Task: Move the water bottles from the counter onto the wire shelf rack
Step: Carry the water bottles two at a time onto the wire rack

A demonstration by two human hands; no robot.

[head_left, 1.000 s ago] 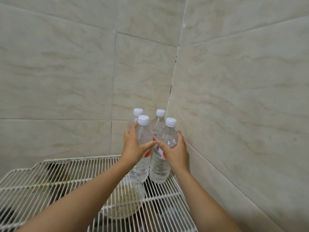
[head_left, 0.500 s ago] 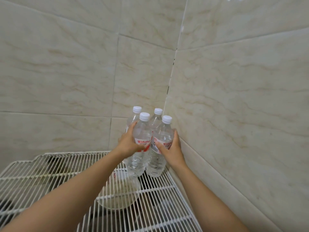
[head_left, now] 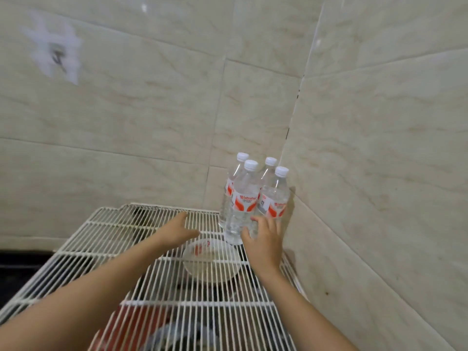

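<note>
Grasping nothing: left hand open, flat above white wire shelf rack; right hand loose-fingered at foot of four clear plastic water bottles, white-capped, upright together in rack's far right corner. Judged done for these four; counter unseen, remainder unknown.

Likely kitchen: tiled walls, wire rack
</note>
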